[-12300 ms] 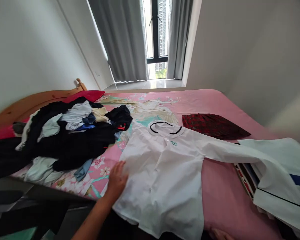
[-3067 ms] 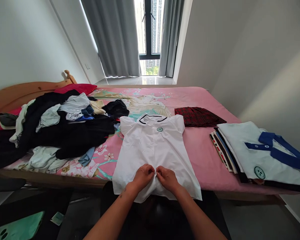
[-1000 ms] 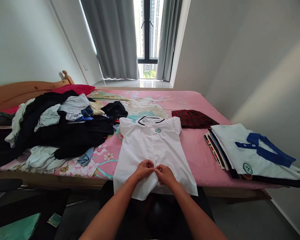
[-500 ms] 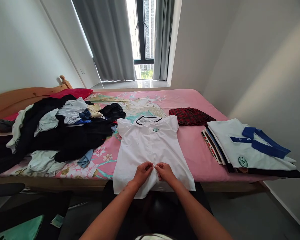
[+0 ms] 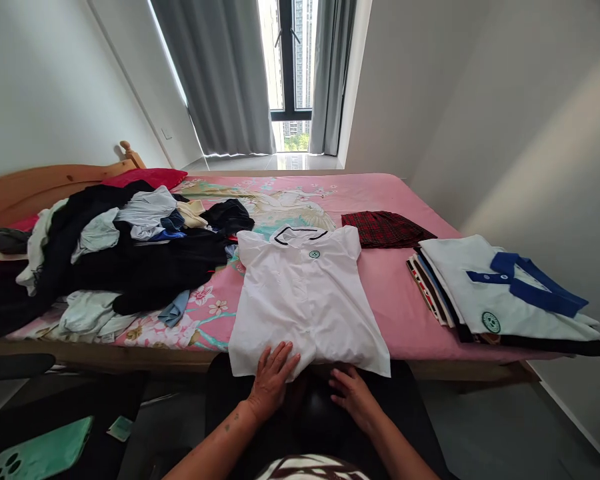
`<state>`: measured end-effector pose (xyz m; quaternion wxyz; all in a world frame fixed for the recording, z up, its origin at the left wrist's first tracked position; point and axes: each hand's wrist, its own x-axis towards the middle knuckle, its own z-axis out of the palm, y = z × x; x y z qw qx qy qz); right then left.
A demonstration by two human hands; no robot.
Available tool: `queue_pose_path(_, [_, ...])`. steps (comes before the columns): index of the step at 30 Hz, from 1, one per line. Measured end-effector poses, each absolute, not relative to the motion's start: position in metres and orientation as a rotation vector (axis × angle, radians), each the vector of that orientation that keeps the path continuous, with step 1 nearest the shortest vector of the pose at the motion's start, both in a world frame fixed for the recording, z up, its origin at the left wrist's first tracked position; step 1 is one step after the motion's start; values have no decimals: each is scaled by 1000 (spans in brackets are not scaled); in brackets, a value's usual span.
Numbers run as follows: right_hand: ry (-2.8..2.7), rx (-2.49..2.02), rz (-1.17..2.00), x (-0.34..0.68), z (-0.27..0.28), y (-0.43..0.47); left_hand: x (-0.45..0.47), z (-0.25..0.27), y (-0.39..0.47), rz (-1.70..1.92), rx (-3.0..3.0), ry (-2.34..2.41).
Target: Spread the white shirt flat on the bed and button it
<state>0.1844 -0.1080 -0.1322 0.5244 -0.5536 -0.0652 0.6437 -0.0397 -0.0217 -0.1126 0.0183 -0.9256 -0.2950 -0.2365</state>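
A white polo shirt [image 5: 307, 300] with a black-trimmed collar and a small green badge lies front up on the pink bed [image 5: 405, 313], its hem hanging over the near edge. My left hand [image 5: 271, 374] rests flat on the lower hem with fingers spread. Just below the hem, my right hand [image 5: 353, 393] is open over my dark lap, its fingertips near the cloth.
A heap of dark and pale unfolded clothes [image 5: 105, 260] covers the bed's left side. A red plaid garment [image 5: 385, 229] lies behind the shirt. A stack of folded shirts [image 5: 500, 297] sits at the right. A green phone [image 5: 40, 453] lies low left.
Both hands have left the shirt's middle placket, where they were pinched together, and dropped to the hem. The left now lies flat and the right is off the cloth.
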Motion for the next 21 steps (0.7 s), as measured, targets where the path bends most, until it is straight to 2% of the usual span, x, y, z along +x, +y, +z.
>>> queue_pose_path(9, [32, -1049, 1571, 163, -116, -117, -38, -90, -31, -588, -2928, -909])
queue_pose_path(18, [-146, -1479, 1571, 162, -127, -142, -48, -84, -55, -417, -2986, -880])
queue_pose_path(21, [-514, -1685, 1658, 172, -126, -148, -57, -83, -52, -448, -3016, -893])
